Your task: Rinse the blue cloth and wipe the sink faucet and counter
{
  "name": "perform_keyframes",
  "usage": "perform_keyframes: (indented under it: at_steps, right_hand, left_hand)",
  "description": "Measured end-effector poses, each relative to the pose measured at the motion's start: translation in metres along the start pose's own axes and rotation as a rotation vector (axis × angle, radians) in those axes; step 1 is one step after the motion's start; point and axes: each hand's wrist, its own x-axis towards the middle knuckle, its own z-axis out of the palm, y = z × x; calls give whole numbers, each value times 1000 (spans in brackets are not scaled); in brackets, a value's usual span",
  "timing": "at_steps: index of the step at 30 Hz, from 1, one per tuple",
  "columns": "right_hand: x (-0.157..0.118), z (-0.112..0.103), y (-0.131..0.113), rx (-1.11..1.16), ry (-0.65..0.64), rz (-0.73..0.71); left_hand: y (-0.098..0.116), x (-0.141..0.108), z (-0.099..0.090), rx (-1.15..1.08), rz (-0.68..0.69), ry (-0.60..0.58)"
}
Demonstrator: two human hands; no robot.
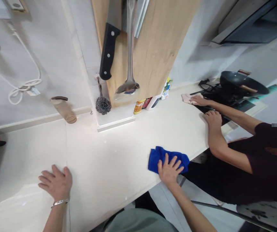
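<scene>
My left hand [56,183] lies flat on the white countertop [114,167], fingers spread and holding nothing. A silver bracelet [60,202] circles its wrist. Towards the counter's front edge, my right hand [169,170] rests palm down on a blue cloth [156,159]. Its fingers are stretched out and apart, pressing on the cloth rather than gripping it. The cloth is spread unevenly and reaches close to the edge.
At right, another person has one hand on a pale cloth [188,98] beside the stove, where a wok [240,85] sits. A brownish bottle [64,110] stands by the wall. A knife [108,53], spoon [130,48] and steel scrubber [103,105] hang near a wooden board [157,48].
</scene>
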Motion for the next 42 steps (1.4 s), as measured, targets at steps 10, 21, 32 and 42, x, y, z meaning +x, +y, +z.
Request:
perform_keyframes:
  at_steps: [10,21,32,42]
  right_hand:
    - [-63,-33,-129,228,-314,-611]
    - [27,-15,23,542,-44,-342]
    - [18,27,37,475,79,-341]
    - [18,39,39,459,237,-389]
  left_hand:
    - [147,-143,12,-415,1018,-191]
    - [175,-171,46,-242,1160,-137]
    - [29,-152,-6,-22,829,-32]
    - [-55,-144,-7,111,502,108]
